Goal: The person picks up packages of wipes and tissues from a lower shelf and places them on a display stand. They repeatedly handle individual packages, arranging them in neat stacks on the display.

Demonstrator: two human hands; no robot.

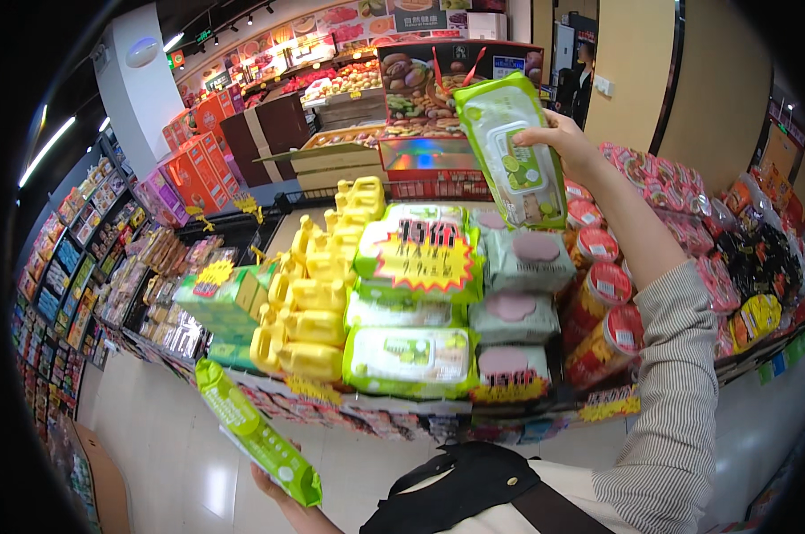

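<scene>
My right hand (562,143) grips the side of a green-and-white wet wipes pack (519,157), tilted above the display, with the thumb across its lid. Low on the left, my left hand (276,477) holds another green wipes pack (259,430), seen edge-on, over the floor. Between them lie stacked green-and-white wipes packs (409,360) with a yellow starburst sign (429,253) on top. Grey-green baby wipes packs (516,317) with pinkish lids are stacked to their right. Yellow plastic jugs (312,320) stand in rows to their left.
Red-lidded snack canisters (606,334) and pink packaged goods (663,177) fill the display's right side. Green boxes (222,300) stand at its left. Behind are fruit shelves (356,77) and a nut gift box (416,100). A person (581,83) stands far back. A cardboard box (99,467) sits lower left.
</scene>
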